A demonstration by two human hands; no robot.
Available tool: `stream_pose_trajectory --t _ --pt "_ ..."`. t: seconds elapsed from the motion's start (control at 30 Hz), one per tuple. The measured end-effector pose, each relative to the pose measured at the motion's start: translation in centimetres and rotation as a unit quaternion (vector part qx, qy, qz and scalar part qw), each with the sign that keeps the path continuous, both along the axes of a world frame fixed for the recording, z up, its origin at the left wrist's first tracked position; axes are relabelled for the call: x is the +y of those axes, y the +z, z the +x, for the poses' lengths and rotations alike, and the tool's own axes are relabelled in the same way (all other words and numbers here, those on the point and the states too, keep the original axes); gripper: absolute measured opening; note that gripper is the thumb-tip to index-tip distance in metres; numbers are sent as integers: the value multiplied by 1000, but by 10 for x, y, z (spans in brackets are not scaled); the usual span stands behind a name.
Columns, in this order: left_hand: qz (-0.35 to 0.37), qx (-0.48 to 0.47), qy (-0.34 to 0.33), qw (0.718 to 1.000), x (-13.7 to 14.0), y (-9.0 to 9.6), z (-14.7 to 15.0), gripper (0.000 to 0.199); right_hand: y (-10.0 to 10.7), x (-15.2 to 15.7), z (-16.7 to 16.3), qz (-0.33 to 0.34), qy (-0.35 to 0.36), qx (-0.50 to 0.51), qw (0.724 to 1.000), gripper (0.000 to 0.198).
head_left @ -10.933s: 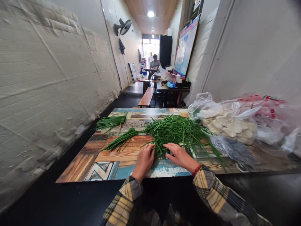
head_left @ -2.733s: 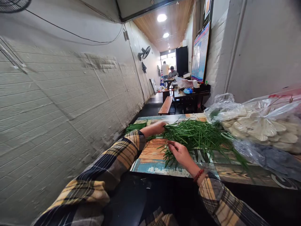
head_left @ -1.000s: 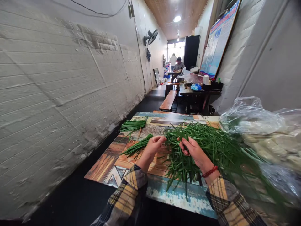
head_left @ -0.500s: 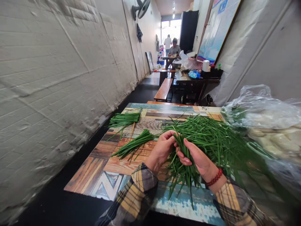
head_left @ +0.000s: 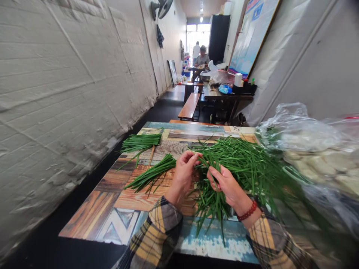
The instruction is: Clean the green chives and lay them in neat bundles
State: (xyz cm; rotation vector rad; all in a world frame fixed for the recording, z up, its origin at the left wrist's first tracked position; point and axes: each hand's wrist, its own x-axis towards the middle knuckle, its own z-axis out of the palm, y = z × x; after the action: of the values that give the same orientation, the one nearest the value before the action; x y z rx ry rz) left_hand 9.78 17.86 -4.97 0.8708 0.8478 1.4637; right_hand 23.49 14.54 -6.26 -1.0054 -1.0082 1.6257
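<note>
My right hand (head_left: pixel 224 183) is closed round a bunch of long green chives (head_left: pixel 211 203), whose ends hang down toward the table's near edge. Just left of it, my left hand (head_left: pixel 185 170) pinches the tip of a chive blade at the top of the bunch. A large loose pile of chives (head_left: pixel 246 157) spreads behind and right of my hands. To the left lie two neat bundles: a nearer one (head_left: pixel 153 172) and a farther one (head_left: pixel 141 142), with thin brown sticks (head_left: pixel 151 155) between them.
The patterned table (head_left: pixel 95 209) has its left edge near a white brick wall (head_left: pixel 56 112). Clear plastic bags (head_left: pixel 305 130) with pale contents stand on the right. Beyond are a wooden bench (head_left: pixel 189 106), a cluttered dark table (head_left: pixel 228 96) and a seated person (head_left: pixel 202 58).
My left hand has drawn away from my right, a chive blade between its fingertips. My right hand still grips the bunch. The whole view has shifted slightly.
</note>
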Motion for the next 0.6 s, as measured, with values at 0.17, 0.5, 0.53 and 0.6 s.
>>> stream_pose_trajectory --t 0.17,0.5,0.53,0.6 --pt "38 73 30 996 -2 2 3 17 -1 0 -2 39 7 -11 999 50" --pt "43 181 23 982 -7 -1 7 19 -15 0 -8 41 -28 -64 997 37" --pt "38 178 14 983 -8 -2 7 20 -15 1 -8 43 -33 -63 997 38" --pt "19 169 -9 985 -8 -2 6 22 -14 1 -8 45 -46 -59 996 39"
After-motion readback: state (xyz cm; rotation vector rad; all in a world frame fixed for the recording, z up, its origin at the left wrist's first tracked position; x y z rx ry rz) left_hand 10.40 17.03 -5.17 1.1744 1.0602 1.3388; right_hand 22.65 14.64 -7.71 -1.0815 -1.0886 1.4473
